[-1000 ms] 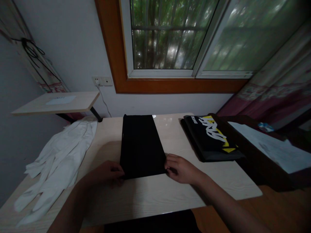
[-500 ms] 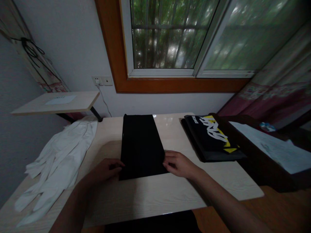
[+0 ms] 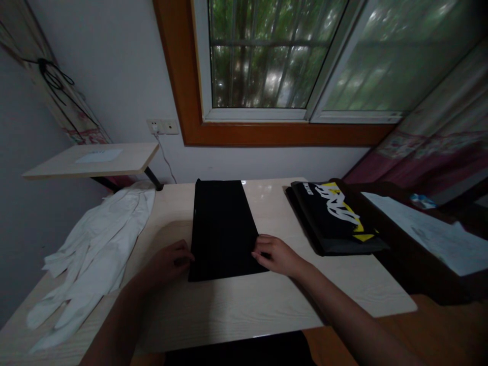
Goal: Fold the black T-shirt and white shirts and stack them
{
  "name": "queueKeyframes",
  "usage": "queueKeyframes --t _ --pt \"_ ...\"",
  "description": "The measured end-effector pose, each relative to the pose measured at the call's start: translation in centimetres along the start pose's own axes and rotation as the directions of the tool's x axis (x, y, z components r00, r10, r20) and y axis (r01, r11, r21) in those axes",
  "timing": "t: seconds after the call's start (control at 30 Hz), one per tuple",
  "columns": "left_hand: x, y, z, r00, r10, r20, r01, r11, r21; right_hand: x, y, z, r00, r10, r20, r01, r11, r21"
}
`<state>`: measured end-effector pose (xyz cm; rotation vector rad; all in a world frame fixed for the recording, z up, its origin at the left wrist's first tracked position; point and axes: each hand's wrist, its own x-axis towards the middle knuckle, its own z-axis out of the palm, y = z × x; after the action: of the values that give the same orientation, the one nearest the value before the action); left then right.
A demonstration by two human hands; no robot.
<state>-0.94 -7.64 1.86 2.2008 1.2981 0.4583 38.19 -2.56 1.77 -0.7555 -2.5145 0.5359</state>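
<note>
A black cloth (image 3: 224, 229), folded into a flat long rectangle, lies on the pale wooden table (image 3: 236, 310) in front of me. At its left edge, near the close corner, my left hand (image 3: 173, 260) has thumb and fingers pinched together on the fabric. Across from it, my right hand (image 3: 277, 255) pinches the right edge, its fingertips resting partly over the cloth. The garment kind of the cloth cannot be made out.
Folded dark clothes (image 3: 331, 218) with a white and yellow print are stacked on the right. Rumpled white fabric (image 3: 95, 239) covers the left side, beside a small raised shelf (image 3: 95, 160). A window (image 3: 263, 61) is behind the table.
The left fingers have curled a little more at the cloth's edge. The right fingertips have shifted slightly over the cloth. The cloth lies nearly as before; the view has moved slightly.
</note>
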Motion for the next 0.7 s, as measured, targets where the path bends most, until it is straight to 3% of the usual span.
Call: queueKeyframes --t 0.17,0.43,0.7 --pt "0.16 0.15 0.09 0.999 -0.050 0.021 0.050 0.999 0.019 -0.04 -0.03 0.00 1.000 0.013 -0.002 -0.013 1.000 -0.011" --pt "0.21 0.41 0.46 0.997 0.063 -0.037 -0.064 0.998 -0.016 -0.26 0.21 -0.32 0.999 0.005 0.040 -0.006 1.000 0.027" --pt "0.09 0.52 -0.05 0.996 0.088 0.005 -0.087 0.992 -0.087 0.07 0.41 -0.91 0.999 0.000 0.032 0.000 1.000 0.020"
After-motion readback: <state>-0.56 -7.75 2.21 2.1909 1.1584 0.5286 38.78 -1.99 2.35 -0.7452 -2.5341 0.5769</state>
